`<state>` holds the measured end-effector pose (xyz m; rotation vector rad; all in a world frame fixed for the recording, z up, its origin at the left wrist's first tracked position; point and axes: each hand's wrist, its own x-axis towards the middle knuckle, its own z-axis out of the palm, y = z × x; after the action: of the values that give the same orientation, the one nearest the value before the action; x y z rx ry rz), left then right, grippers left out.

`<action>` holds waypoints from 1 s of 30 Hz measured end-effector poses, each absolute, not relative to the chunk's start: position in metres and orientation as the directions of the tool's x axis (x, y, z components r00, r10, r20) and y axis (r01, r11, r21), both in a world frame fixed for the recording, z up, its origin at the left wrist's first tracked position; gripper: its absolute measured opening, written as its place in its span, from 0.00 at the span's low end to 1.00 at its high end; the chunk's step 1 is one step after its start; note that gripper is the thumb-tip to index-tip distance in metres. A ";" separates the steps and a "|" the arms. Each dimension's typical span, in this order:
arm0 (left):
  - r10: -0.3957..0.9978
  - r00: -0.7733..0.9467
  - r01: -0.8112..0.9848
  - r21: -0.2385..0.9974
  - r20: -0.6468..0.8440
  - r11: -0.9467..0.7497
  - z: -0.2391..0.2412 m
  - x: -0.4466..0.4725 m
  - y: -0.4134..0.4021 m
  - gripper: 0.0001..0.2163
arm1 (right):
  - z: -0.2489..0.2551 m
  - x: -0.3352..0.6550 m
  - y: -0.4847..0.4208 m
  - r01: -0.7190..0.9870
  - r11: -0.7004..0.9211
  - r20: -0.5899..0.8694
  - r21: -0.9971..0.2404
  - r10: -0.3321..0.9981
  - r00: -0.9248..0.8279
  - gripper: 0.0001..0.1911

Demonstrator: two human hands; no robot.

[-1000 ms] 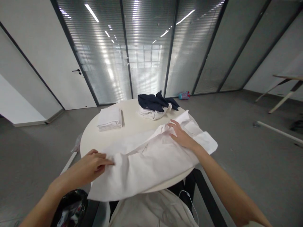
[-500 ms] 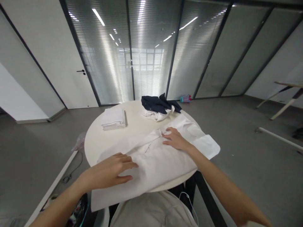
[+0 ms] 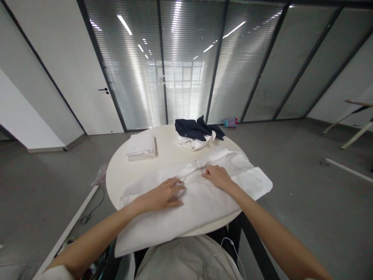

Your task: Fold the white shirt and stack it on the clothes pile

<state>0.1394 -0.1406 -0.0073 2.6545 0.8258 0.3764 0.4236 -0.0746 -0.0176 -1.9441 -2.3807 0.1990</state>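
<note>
A white garment [image 3: 201,210], its exact kind unclear, lies spread across the front of the round table and hangs over the near edge. My left hand [image 3: 164,194] rests on its middle, fingers stretched and apart, holding nothing. To the right, my right hand [image 3: 218,177] has its fingers curled in on the same fabric, beside a long crease. Its fingertips are partly hidden, and it seems to pinch the cloth.
The round table [image 3: 116,171] carries a folded white cloth stack [image 3: 141,147] at back left. Dark blue clothing [image 3: 190,129] lies on a crumpled white cloth [image 3: 192,143] at the back. A chair armrest [image 3: 256,249] stands close at right; a cable [image 3: 96,208] lies on the floor at left.
My left hand has moved right and away from me over the garment. My right hand's fingers, spread before, are now curled in, and the hand has shifted slightly.
</note>
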 end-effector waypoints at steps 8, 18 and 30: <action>0.758 0.551 0.794 0.061 0.348 -0.605 -0.042 0.141 -0.080 0.22 | -0.013 0.442 -0.065 0.782 0.321 0.006 -0.534 0.926 -0.377 0.18; 0.455 0.880 0.437 0.145 0.136 -0.888 -0.012 0.162 -0.094 0.29 | 0.082 0.463 -0.092 0.095 0.312 0.288 -0.945 0.936 -0.204 0.28; 0.489 0.858 0.484 0.076 0.155 -0.872 -0.018 0.205 -0.077 0.09 | 0.091 0.562 -0.170 -0.003 0.547 0.481 -0.837 0.739 0.473 0.34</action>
<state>0.2053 -0.0770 -0.0179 2.9949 0.7843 0.2641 0.5615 -0.1699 0.0912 -0.8894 -0.9837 0.5358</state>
